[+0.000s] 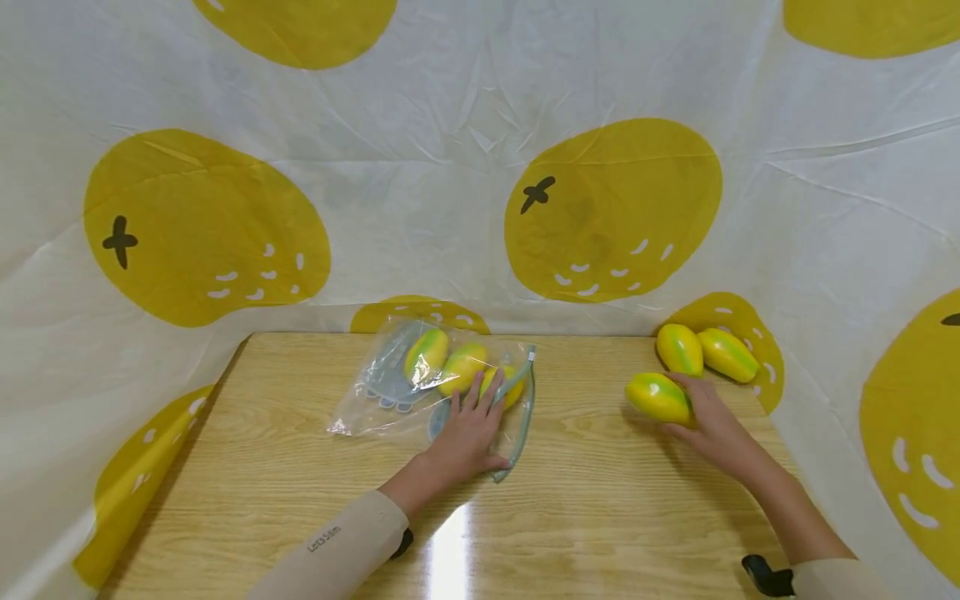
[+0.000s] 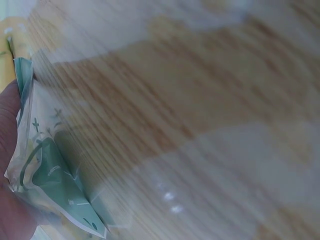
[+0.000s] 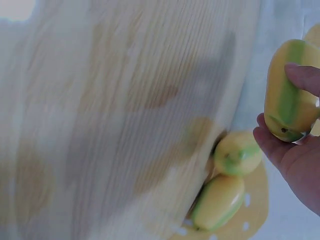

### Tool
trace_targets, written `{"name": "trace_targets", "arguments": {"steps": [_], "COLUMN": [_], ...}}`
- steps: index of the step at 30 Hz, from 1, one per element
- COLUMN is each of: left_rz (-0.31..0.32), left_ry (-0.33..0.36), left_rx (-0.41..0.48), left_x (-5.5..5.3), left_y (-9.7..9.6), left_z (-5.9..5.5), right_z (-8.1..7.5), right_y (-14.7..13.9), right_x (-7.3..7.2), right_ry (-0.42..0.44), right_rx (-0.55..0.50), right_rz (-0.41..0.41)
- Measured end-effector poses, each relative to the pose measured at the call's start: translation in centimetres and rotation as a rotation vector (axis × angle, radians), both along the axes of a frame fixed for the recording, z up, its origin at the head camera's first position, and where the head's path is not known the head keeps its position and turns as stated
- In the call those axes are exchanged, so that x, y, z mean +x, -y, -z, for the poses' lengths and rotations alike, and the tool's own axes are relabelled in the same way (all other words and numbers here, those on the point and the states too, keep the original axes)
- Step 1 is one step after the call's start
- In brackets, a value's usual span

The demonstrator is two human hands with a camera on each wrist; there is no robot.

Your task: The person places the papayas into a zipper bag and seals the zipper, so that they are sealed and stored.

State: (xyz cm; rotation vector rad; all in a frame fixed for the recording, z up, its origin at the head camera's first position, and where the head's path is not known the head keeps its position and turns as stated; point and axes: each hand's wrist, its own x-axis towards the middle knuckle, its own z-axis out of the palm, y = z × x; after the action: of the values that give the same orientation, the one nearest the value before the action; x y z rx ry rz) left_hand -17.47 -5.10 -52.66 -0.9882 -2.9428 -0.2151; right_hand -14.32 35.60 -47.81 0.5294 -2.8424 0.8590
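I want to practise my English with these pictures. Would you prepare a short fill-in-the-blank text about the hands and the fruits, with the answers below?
1. The ____ hand has one fruit in its grip.
2. Inside the clear bag, touched by the left hand, ____ fruits can be seen.
3. Near the far right corner of the table, ____ more fruits lie side by side.
4. In the head view, the bag is to the ____ of the held fruit.

Answers: right; three; two; left
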Motion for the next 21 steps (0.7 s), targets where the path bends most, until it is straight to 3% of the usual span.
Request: {"name": "trace_targets", "arguments": {"steps": [5, 12, 21], "left_rz": [0.005, 0.004, 0.003], "left_ry": [-0.004, -0.018, -0.017], "left_rx": [0.001, -0.014, -0.009], "left_x": [0.0, 0.0, 0.2], "left_y": [0.1, 0.1, 0.1], "left_z": [0.0, -0.1, -0.5], "right_z": [-0.1, 0.9, 1.5], "right_y": [2.7, 6.8, 10.8], "right_x": [-0.6, -1.6, -3.0], "right_ry": [0.058, 0.145, 0.183], "right_rx": [-0.002, -0.01, 0.015], "right_rz": [-0.043, -0.121, -0.186]}}
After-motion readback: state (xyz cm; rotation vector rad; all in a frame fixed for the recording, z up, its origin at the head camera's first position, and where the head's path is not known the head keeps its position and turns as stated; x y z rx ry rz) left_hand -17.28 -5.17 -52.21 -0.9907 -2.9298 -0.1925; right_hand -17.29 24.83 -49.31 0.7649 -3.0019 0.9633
